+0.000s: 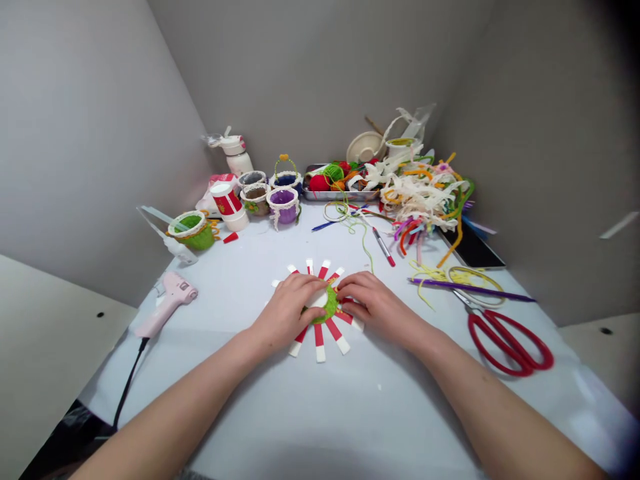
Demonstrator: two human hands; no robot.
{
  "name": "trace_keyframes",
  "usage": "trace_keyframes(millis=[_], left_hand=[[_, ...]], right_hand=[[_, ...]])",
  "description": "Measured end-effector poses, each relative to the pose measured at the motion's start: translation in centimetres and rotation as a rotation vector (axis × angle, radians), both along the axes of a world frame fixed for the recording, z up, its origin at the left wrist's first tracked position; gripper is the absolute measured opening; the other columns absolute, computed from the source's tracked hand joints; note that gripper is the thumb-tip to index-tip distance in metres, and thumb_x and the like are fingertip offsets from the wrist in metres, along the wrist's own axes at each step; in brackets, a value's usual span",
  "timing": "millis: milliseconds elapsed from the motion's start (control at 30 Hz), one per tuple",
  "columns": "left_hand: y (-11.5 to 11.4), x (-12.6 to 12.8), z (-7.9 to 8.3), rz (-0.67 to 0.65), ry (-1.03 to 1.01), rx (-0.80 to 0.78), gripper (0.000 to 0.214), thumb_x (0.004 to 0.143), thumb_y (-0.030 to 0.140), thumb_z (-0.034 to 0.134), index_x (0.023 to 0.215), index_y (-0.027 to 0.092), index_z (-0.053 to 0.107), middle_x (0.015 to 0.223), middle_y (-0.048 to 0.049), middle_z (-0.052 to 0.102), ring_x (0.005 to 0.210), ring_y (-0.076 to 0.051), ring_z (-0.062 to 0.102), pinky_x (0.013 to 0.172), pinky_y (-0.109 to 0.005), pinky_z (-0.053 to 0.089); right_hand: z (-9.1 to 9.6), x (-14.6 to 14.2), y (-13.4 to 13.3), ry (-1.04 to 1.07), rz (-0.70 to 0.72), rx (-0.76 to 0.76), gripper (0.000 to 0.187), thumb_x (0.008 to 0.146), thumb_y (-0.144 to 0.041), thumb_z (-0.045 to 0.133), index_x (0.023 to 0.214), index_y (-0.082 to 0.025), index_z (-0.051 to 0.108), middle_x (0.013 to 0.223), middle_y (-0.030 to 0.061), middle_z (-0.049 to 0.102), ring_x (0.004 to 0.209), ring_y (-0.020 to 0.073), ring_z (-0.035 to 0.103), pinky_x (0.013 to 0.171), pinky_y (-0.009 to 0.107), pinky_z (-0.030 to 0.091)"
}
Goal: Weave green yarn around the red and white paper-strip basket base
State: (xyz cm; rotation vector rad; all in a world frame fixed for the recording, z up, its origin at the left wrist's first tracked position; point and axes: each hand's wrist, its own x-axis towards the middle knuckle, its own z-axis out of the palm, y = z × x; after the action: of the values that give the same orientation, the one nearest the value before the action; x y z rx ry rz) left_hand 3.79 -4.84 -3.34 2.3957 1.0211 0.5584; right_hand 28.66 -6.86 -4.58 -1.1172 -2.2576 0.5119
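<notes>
A paper cup cut into red and white strips (320, 340) lies spread flat on the table like a sun. Around its round white base runs a ring of green yarn (332, 305). My left hand (287, 307) rests over the cup's left side, fingers curved and thumb at the near edge of the base, gripping it. On the right of the ring, my right hand (373, 303) has its fingertips drawn together at the yarn and strips. What exactly lies between those fingertips is partly hidden. A loose green strand (367, 250) trails on the table beyond my hands.
At left lie a pink glue gun (167, 303) and a green basket (197, 233). Small decorated cups (284, 205) and a tray of yarn balls (345, 195) stand behind. Right are a heap of trimmings (425, 190), a phone (475, 247) and red-handled scissors (510, 343).
</notes>
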Motion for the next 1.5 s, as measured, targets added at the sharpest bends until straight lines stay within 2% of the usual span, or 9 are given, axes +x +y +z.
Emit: trace_keyframes(millis=[233,367,467,600,733,900,1133,1333,1500], left_hand=[[0.5,-0.5,-0.6,-0.024,-0.05,-0.023,0.035,0.1,0.03,0.072,0.134,0.025,0.062,0.139,-0.0102,0.068,0.131,-0.032,0.06,0.114,-0.053,0.045],[0.4,-0.5,-0.7,-0.033,-0.031,-0.012,0.033,0.101,0.03,0.072,0.132,0.024,0.063,0.14,-0.0101,0.068,0.132,-0.031,0.06,0.113,-0.052,0.046],[0.3,-0.7,-0.5,-0.027,0.005,-0.011,0.032,0.102,0.031,0.07,0.132,0.025,0.063,0.141,-0.0096,0.068,0.133,-0.031,0.06,0.112,-0.052,0.046],[0.3,-1.2,0.0,-0.05,0.039,-0.022,0.035,0.101,0.029,0.071,0.134,0.024,0.062,0.14,-0.0093,0.068,0.134,-0.032,0.056,0.115,-0.054,0.044],[0.6,-1.8,0.8,-0.105,0.04,-0.038,0.036,0.101,0.018,0.066,0.136,0.025,0.062,0.14,-0.0074,0.068,0.131,-0.032,0.053,0.114,-0.053,0.045],[0.6,-2.3,1.6,-0.178,0.028,-0.113,0.042,0.1,0.011,0.056,0.137,0.029,0.062,0.14,-0.0051,0.068,0.129,-0.03,0.053,0.112,-0.051,0.046],[0.5,-2.9,1.4,-0.225,0.019,-0.088,0.04,0.102,0.007,0.054,0.134,0.03,0.062,0.149,-0.0043,0.063,0.138,-0.027,0.05,0.117,-0.051,0.044],[0.8,-3.1,1.7,-0.224,0.06,-0.081,0.044,0.101,0.003,0.05,0.131,0.031,0.065,0.148,-0.0038,0.064,0.139,-0.028,0.052,0.117,-0.053,0.044],[1.1,-3.4,1.4,-0.237,0.052,-0.097,0.043,0.102,0.006,0.051,0.135,0.031,0.064,0.151,-0.0044,0.062,0.142,-0.028,0.051,0.122,-0.056,0.039]], right_hand=[[0.4,-0.7,-0.2,-0.032,-0.016,0.002,0.016,0.104,-0.016,0.052,0.095,-0.02,0.065,0.108,0.0093,0.071,0.107,0.024,0.061,0.099,0.046,0.049],[0.5,-1.0,-0.6,-0.029,-0.05,-0.018,0.018,0.106,-0.018,0.047,0.092,-0.022,0.058,0.09,0.0055,0.069,0.09,0.0217,0.062,0.088,0.041,0.05],[0.9,-0.9,-1.1,-0.029,-0.089,-0.1,0.02,0.108,-0.023,0.044,0.092,-0.022,0.057,0.086,0.0039,0.069,0.08,0.0195,0.062,0.078,0.035,0.049],[1.7,-0.1,-1.6,-0.03,-0.085,-0.25,0.014,0.108,-0.028,0.049,0.106,-0.023,0.062,0.09,0.0025,0.074,0.075,0.0168,0.066,0.067,0.028,0.048],[2.1,0.8,-1.6,-0.047,-0.009,-0.154,0.019,0.108,-0.026,0.05,0.101,-0.022,0.068,0.093,0.0044,0.073,0.081,0.0164,0.067,0.073,0.028,0.05],[2.3,0.7,-1.8,-0.072,0.025,-0.127,0.021,0.106,-0.02,0.05,0.099,-0.021,0.07,0.09,0.004,0.072,0.077,0.0153,0.065,0.07,0.027,0.048],[2.8,0.2,-2.9,-0.144,0.102,-0.106,0.022,0.104,-0.015,0.051,0.091,-0.021,0.068,0.082,0.0016,0.065,0.075,0.0155,0.06,0.067,0.027,0.044],[3.4,-0.3,-4.4,-0.275,0.2,0.074,0.028,0.104,-0.009,0.047,0.097,-0.02,0.073,0.08,0.0029,0.062,0.069,0.0175,0.054,0.061,0.031,0.036],[3.4,-1.2,-6.3,-0.373,0.259,0.087,0.025,0.101,-0.006,0.052,0.084,-0.017,0.065,0.083,0.0044,0.063,0.073,0.0186,0.056,0.063,0.033,0.038]])
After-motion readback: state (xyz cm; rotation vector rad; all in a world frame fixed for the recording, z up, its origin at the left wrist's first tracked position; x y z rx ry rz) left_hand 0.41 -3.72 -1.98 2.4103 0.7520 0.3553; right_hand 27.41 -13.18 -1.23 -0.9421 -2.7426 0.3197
